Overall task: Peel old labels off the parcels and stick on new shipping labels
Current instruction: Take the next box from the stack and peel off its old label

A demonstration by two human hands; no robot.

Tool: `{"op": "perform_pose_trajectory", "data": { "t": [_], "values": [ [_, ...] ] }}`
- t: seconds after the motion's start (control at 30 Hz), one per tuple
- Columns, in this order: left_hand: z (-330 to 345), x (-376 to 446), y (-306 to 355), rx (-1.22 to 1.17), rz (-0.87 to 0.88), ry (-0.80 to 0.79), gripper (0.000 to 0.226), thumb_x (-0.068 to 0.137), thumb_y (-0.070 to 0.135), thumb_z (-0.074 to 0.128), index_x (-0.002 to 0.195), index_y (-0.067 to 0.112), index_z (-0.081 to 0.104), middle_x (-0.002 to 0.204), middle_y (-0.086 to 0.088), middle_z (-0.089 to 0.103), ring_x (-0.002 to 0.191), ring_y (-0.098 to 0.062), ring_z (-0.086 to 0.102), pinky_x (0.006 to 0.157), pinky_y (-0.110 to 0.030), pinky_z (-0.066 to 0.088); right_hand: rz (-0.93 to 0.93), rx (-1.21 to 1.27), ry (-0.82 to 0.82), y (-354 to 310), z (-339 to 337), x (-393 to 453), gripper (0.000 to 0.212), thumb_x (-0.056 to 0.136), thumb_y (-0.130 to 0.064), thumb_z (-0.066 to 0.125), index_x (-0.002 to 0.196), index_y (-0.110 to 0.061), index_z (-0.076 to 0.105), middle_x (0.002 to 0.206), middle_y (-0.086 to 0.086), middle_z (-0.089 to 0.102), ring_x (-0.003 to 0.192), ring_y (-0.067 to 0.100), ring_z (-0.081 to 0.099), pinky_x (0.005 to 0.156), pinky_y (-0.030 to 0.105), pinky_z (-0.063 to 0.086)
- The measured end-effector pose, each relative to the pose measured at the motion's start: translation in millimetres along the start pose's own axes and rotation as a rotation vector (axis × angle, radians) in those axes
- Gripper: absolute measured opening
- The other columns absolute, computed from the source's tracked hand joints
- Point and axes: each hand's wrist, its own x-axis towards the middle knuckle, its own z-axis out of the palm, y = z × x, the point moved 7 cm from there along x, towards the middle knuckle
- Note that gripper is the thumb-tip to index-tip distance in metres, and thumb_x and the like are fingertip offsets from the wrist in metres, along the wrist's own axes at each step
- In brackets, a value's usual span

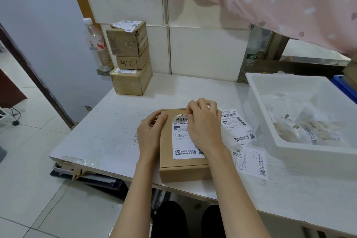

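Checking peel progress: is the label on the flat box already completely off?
No: the label lies mostly flat on the box, with only its far corner lifted under the right hand.

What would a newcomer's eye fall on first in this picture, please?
First, the brown parcel at the table's near edge, where the right hand pinches the curled top of its white label while the left hand steadies the box. Then the stack of three cartons by the wall and the white tub at right.
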Motion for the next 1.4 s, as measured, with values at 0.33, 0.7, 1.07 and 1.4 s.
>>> {"op": "perform_pose_trajectory", "data": {
  "t": [0.33, 0.7, 1.07, 1.4],
  "values": [
    [-0.6, -1.0, 0.4, 0.012, 0.005, 0.004, 0.032, 0.077, 0.053, 0.062, 0.099, 0.033, 0.075, 0.101, 0.007, 0.073, 0.099, -0.017, 0.066, 0.091, -0.047, 0.053, -0.024, 0.024, 0.000, -0.9, -0.6, -0.4, 0.018, 0.090, -0.007, 0.049, 0.087, -0.023, 0.042, 0.101, -0.007, 0.051, 0.108, 0.019, 0.037, 0.082, 0.025, 0.018],
    [-1.8, -1.0, -0.5, 0.021, 0.019, 0.009, 0.038, 0.077, 0.053, 0.062, 0.104, 0.029, 0.075, 0.103, 0.009, 0.073, 0.102, -0.016, 0.066, 0.092, -0.047, 0.052, 0.342, 0.063, 0.104, 27.2, -17.9, -13.2, 0.009, 0.089, -0.016, 0.060, 0.098, -0.016, 0.061, 0.111, 0.001, 0.048, 0.108, 0.023, 0.037, 0.084, 0.028, 0.029],
    [-1.2, -2.3, 0.7, 0.014, 0.018, 0.009, 0.039, 0.077, 0.052, 0.062, 0.104, 0.027, 0.075, 0.102, 0.008, 0.073, 0.101, -0.015, 0.066, 0.091, -0.043, 0.053, 0.141, 0.058, 0.092, 9.9, -17.2, -7.9, 0.010, 0.089, -0.017, 0.060, 0.081, -0.018, 0.055, 0.107, -0.006, 0.050, 0.110, 0.018, 0.037, 0.087, 0.026, 0.022],
    [-1.6, -1.0, -0.7, 0.030, 0.029, -0.002, 0.040, 0.077, 0.056, 0.061, 0.103, 0.029, 0.074, 0.100, 0.009, 0.073, 0.099, -0.015, 0.066, 0.091, -0.047, 0.053, 0.252, 0.179, 0.086, 14.3, -14.9, -11.9, 0.033, 0.083, -0.020, 0.067, 0.111, -0.012, 0.052, 0.115, -0.002, 0.043, 0.108, 0.019, 0.046, 0.095, 0.030, 0.032]
  ]
}}
